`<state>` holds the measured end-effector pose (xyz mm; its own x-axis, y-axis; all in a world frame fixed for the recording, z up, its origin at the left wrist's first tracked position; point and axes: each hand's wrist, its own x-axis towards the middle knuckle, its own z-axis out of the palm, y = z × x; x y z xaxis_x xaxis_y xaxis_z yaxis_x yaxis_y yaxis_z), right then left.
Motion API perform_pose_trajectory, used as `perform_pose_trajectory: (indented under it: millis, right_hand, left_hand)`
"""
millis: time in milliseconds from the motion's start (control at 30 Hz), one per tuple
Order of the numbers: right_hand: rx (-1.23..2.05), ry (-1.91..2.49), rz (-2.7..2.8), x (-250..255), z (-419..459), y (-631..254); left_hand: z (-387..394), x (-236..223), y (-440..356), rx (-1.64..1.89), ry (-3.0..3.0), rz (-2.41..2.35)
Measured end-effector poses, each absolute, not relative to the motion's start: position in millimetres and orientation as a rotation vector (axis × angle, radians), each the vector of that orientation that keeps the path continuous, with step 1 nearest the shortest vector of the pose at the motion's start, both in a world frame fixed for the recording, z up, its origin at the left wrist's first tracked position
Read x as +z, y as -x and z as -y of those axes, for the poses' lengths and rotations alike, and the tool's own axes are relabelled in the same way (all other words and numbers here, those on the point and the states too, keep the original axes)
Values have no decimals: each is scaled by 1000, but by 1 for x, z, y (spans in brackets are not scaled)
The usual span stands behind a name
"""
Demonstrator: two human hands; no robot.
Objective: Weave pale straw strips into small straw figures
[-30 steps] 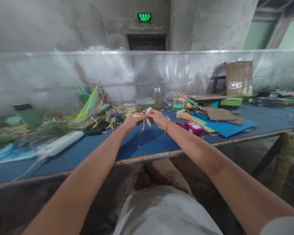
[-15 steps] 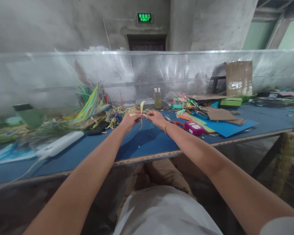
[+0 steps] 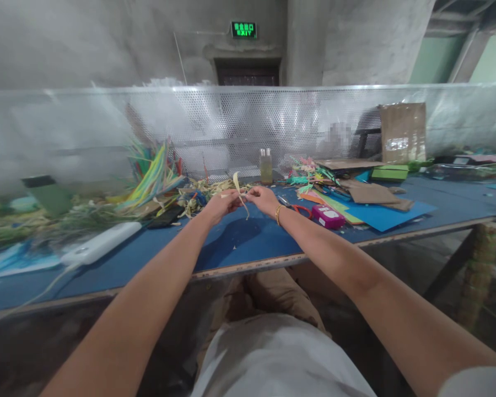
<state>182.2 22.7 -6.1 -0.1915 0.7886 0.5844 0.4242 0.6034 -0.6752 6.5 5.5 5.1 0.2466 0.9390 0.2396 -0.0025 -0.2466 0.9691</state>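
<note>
Both hands meet just above the blue tabletop [image 3: 252, 237], pinching a pale, cream-yellow leaf-like strip [image 3: 236, 181]. My left hand [image 3: 223, 204] is closed on it, its fingertips pressed together. My right hand [image 3: 263, 199], with a gold bracelet at the wrist, pinches at the same spot from the other side. One end of the strip stands up over the fingers, and a thin tail hangs below them. What lies between the fingertips is too small to make out.
Dried husk-like scraps [image 3: 215, 188] lie behind my hands. To the left are a white power strip [image 3: 101, 242] and colourful straws [image 3: 152, 173]. A clear bottle [image 3: 266, 168] stands behind. On the right are a purple box [image 3: 328, 216], orange-handled scissors [image 3: 301, 209] and cardboard [image 3: 374, 193].
The strip's upright end has shifted from beside the right hand to over the left fingers. Its hanging tail now slants to the right. My hands stay nearly in place.
</note>
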Motion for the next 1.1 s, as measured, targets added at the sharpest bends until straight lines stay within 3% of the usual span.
perform_pose_trajectory:
  millis: [567, 1100]
  right_hand:
    - [531, 975, 1810, -3, -15, -181]
    - [539, 966, 1798, -3, -15, -181]
  left_hand:
    - [-15, 6, -3, 1423, -1640, -1012]
    - [-3, 5, -11, 1289, -1510, -1003]
